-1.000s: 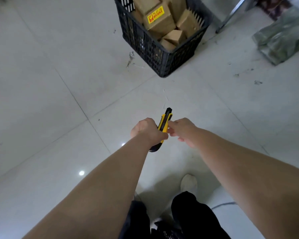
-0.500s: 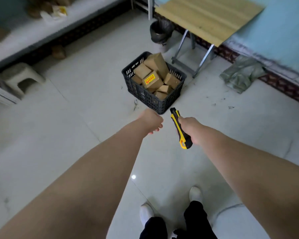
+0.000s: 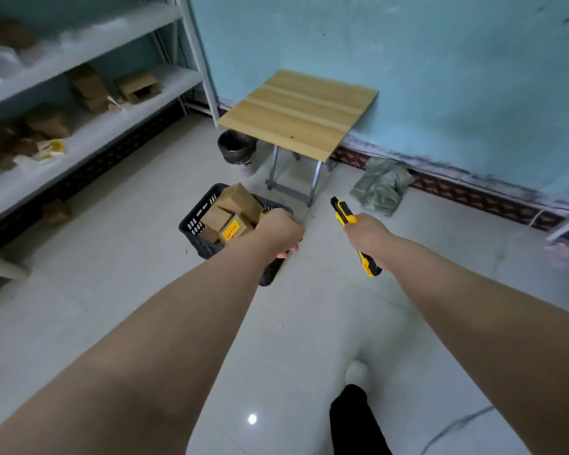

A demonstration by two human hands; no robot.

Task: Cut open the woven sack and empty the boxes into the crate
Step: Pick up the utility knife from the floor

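Boxes [image 3: 232, 213] of plain cardboard fill the black crate [image 3: 194, 224] on the tiled floor [image 3: 119, 257]; they look light and stiff, while the loaded crate likely wants a hold on its slotted rim. The woven sack [image 3: 380, 185] lies crumpled and limp by the wall, seemingly empty and easy to bunch anywhere. The left hand [image 3: 278, 233] reaches forward over the crate's near edge, fingers curled under; whether that grip closes on anything I cannot tell. The right hand [image 3: 367, 234] stretches out level, wrapped firmly round the yellow utility knife [image 3: 344, 213], tip pointing away. Beyond stands a small folding counter [image 3: 296, 113].
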